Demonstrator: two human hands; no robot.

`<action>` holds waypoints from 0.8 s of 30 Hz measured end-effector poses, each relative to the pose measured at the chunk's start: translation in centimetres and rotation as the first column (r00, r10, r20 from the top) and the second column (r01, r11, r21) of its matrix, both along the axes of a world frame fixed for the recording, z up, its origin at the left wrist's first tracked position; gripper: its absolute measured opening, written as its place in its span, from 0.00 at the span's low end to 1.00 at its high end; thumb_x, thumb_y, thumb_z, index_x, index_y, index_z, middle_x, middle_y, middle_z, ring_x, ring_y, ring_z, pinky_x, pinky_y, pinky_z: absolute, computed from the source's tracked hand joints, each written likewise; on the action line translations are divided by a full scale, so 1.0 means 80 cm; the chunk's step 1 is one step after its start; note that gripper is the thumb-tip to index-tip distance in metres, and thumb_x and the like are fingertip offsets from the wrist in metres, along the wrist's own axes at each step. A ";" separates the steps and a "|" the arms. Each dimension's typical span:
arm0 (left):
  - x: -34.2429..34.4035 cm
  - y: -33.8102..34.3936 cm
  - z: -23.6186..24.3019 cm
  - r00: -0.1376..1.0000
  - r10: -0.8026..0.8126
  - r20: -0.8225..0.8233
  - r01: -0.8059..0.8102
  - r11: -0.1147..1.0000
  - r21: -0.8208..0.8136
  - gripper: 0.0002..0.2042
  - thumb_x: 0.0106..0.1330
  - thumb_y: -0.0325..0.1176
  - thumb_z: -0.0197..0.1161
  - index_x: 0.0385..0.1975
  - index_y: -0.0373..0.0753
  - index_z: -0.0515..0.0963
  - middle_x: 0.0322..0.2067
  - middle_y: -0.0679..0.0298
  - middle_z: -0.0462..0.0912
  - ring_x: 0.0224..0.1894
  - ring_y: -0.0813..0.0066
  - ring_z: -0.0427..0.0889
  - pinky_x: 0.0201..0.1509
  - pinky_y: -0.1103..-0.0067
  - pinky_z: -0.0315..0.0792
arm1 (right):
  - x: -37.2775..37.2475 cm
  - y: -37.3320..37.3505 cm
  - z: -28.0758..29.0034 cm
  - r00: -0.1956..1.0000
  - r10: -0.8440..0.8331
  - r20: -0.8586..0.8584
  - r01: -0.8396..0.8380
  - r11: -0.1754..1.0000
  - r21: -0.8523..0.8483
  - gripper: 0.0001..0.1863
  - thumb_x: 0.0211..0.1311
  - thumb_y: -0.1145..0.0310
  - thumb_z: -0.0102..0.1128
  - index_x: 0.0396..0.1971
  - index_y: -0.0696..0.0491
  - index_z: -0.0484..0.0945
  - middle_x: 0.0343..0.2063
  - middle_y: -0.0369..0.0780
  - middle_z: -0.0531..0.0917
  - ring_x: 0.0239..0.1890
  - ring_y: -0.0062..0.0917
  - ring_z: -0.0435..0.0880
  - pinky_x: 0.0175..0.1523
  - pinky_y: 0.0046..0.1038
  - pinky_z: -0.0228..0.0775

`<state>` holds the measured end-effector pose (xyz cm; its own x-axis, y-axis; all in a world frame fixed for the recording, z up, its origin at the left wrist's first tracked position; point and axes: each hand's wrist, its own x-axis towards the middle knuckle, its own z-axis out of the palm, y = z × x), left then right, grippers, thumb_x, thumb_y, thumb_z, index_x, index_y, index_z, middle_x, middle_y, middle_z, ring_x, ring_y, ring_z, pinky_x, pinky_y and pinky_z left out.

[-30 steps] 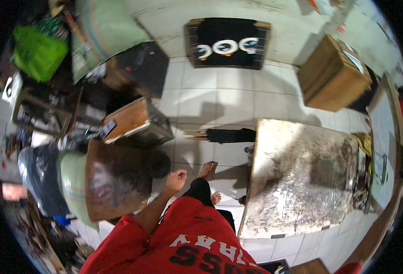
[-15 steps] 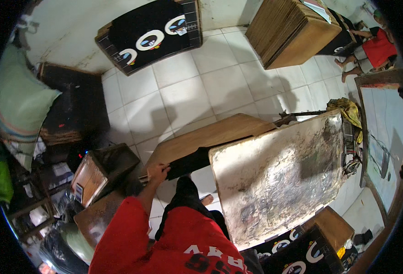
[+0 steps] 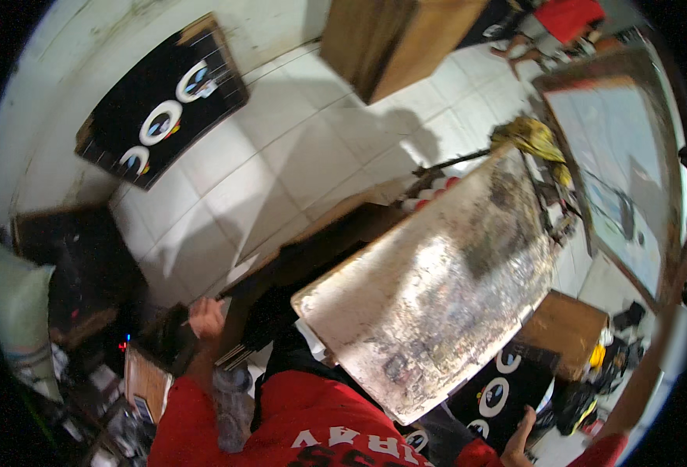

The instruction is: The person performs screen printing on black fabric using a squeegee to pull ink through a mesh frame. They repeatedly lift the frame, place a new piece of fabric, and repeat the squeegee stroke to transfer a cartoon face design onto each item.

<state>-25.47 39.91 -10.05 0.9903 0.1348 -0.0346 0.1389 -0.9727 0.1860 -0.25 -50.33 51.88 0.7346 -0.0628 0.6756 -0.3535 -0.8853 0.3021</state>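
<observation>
My left hand (image 3: 205, 317) reaches out to the left and grips the near end of a long flat brown board (image 3: 335, 226). The board lies over the white floor tiles and runs under the stained worktable (image 3: 437, 311). My red sleeve (image 3: 296, 420) fills the lower middle. My right hand (image 3: 521, 440) shows at the bottom edge with its fingers spread. It is next to a black sheet printed with white ovals (image 3: 495, 393); I cannot tell whether it touches the sheet.
Another black printed panel (image 3: 160, 117) leans at the far wall. A wooden crate (image 3: 390, 39) stands at the top. A large framed screen (image 3: 616, 156) lies at right with a yellow rag (image 3: 532, 136) beside it. Clutter and boxes (image 3: 86, 296) crowd the left.
The view has swung hard to the right and tilted. My left hand moved from the stool by my foot to the brown board's end. My right hand has come into view.
</observation>
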 end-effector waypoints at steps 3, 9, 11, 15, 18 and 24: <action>0.161 -0.024 0.084 0.992 0.050 0.118 -0.054 0.998 0.030 0.12 0.73 0.40 0.59 0.29 0.43 0.84 0.29 0.54 0.85 0.33 0.52 0.84 0.36 0.59 0.73 | 0.022 0.001 -0.011 0.999 0.013 0.034 -0.014 1.000 0.026 0.33 0.67 0.42 0.64 0.67 0.43 0.74 0.60 0.48 0.81 0.58 0.45 0.82 0.61 0.44 0.73; 0.274 0.035 0.341 0.964 0.028 0.265 -0.077 0.981 0.179 0.16 0.75 0.47 0.59 0.37 0.39 0.82 0.37 0.51 0.85 0.40 0.49 0.85 0.43 0.61 0.76 | 0.056 0.011 -0.015 0.981 -0.019 0.194 -0.019 0.981 0.192 0.34 0.68 0.40 0.62 0.69 0.41 0.73 0.62 0.48 0.80 0.60 0.45 0.82 0.62 0.42 0.73; 0.261 0.110 0.438 0.937 0.226 0.267 -0.220 0.974 -0.053 0.24 0.77 0.53 0.55 0.46 0.34 0.83 0.45 0.46 0.85 0.50 0.48 0.83 0.56 0.62 0.73 | 0.051 0.024 -0.018 0.968 0.031 0.249 -0.056 0.994 0.095 0.34 0.67 0.40 0.62 0.69 0.39 0.73 0.59 0.47 0.81 0.59 0.46 0.83 0.60 0.43 0.74; 0.213 0.291 0.623 0.892 0.124 0.434 -0.150 0.988 0.025 0.26 0.78 0.52 0.56 0.56 0.32 0.80 0.50 0.54 0.85 0.51 0.65 0.82 0.60 0.71 0.72 | 0.026 0.074 -0.030 0.918 0.221 0.330 -0.340 0.865 0.368 0.25 0.58 0.55 0.72 0.53 0.49 0.80 0.45 0.52 0.87 0.49 0.51 0.85 0.51 0.46 0.76; 0.183 0.370 0.666 0.885 0.305 0.352 -0.171 0.915 -0.365 0.30 0.76 0.52 0.58 0.65 0.32 0.75 0.62 0.52 0.79 0.61 0.62 0.78 0.68 0.69 0.68 | 0.011 0.109 -0.030 0.958 0.048 0.282 -0.148 0.927 0.345 0.24 0.60 0.56 0.70 0.55 0.46 0.78 0.43 0.53 0.86 0.49 0.52 0.85 0.50 0.46 0.76; 0.170 0.253 0.382 0.819 0.574 -0.007 -0.320 0.445 -0.836 0.23 0.70 0.45 0.66 0.55 0.30 0.81 0.52 0.60 0.82 0.56 0.66 0.76 0.66 0.67 0.66 | -0.010 0.142 -0.039 0.962 -0.043 0.270 -0.088 0.886 0.456 0.25 0.60 0.54 0.70 0.54 0.50 0.77 0.42 0.53 0.86 0.48 0.52 0.84 0.48 0.45 0.76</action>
<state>-11.87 60.17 20.49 0.7840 0.6050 -0.1387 0.3359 -0.2256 0.9145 -1.07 -38.95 48.73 0.5374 -0.3993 0.7428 -0.3400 -0.9086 -0.2425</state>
